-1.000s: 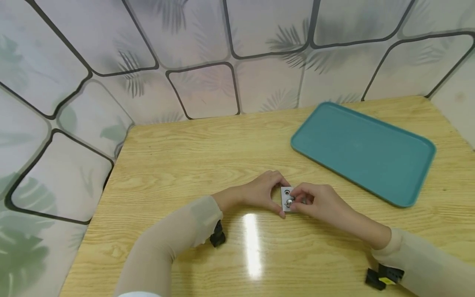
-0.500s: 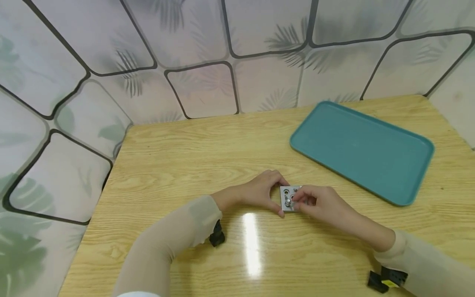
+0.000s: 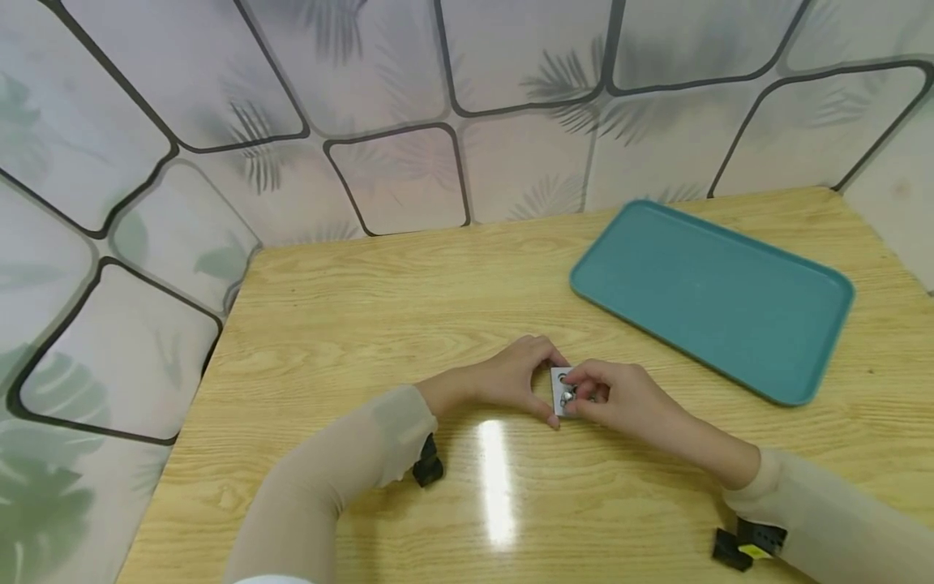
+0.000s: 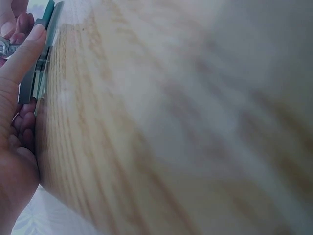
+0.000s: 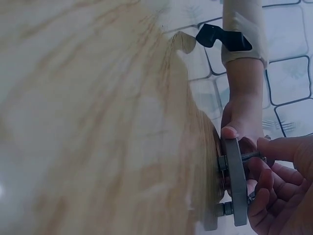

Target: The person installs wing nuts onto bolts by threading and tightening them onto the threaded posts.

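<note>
A small grey metal plate (image 3: 558, 394) with holes lies near the middle of the wooden table. My left hand (image 3: 514, 375) holds it at the left, thumb on the near edge and fingers at the far edge. My right hand (image 3: 633, 397) is over the plate's right part and hides it. In the right wrist view, the plate (image 5: 238, 183) has threaded bolts standing in it and short round metal pieces on the table side. The thumb and a finger of my right hand pinch the top of one bolt (image 5: 251, 155). In the left wrist view the plate is mostly hidden.
A teal rectangular tray (image 3: 718, 300) lies at the back right of the table (image 3: 379, 316). Behind the table stands a wall (image 3: 525, 162) with a leaf pattern. Black wrist devices (image 3: 427, 464) sit on both sleeves.
My right hand shifted slightly right half a second ago, baring more of the plate, and is now back left over it. The left hand and plate stay in place.
</note>
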A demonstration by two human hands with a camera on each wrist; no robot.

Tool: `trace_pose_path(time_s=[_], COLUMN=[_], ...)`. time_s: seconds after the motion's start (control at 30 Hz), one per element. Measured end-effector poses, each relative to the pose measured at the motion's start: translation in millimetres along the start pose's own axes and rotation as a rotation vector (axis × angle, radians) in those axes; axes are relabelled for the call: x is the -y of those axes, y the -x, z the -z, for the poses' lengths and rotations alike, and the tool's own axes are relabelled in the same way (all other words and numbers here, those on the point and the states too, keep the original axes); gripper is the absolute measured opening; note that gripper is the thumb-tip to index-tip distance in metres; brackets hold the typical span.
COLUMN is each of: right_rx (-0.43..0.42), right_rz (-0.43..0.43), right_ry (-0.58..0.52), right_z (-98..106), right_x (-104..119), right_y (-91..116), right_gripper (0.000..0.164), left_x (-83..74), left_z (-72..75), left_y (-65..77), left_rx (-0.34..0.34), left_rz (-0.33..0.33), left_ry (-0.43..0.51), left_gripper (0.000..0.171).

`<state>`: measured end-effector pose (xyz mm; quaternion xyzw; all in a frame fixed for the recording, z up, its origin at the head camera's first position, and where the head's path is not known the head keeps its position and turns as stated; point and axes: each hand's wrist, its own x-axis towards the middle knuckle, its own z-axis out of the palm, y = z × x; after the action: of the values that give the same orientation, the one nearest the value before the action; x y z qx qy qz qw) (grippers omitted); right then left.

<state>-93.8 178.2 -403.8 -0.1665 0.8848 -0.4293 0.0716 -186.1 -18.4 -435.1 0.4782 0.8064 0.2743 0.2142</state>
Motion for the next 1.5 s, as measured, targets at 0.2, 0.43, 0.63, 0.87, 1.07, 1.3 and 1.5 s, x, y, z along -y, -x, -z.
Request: trace_pose_path(time_s=[0.2,0.43,0.63,0.87,1.07,1.3,1.5], right_rx=[0.021,-0.006,-0.012,-0.014,0.005,0.009,0.019], right_rz=[-0.012,0.025,0.044,0.005,0.003,-0.003,-0.024], right_ry=[-0.008,0.02,0.03,0.027,0.046,0.022,-0.036], right_z=[2,5,5,5,2,0,1], right_x=[1,1,-1,-2,-2,0,-3], right_y=[2,12,13,6,3,3,3], right_gripper=[0.015,0.009,0.006,0.009,0.019,0.02,0.016], left_x=[-0.2,-0.7,-0.1,0.8,-0.2,-0.2,-0.7], left_z=[-0.2,-0.5,0.0,-0.1,-0.7,-2.7,-0.7], left_y=[0.9,0.1,0.1,-0.1,-0.3,-0.9,0.1], left_rx=[-0.007,-0.005,-0.009,-0.002,0.006,0.013,0.0], left_rz=[0.007,0.02,0.032,0.023,0.018,0.017,0.026], left_ry=[-0.002,0.009,0.008,0.007,0.011,0.01,0.011], left_gripper=[0.069,0.07,0.071,0.07,0.07,0.069,0.069])
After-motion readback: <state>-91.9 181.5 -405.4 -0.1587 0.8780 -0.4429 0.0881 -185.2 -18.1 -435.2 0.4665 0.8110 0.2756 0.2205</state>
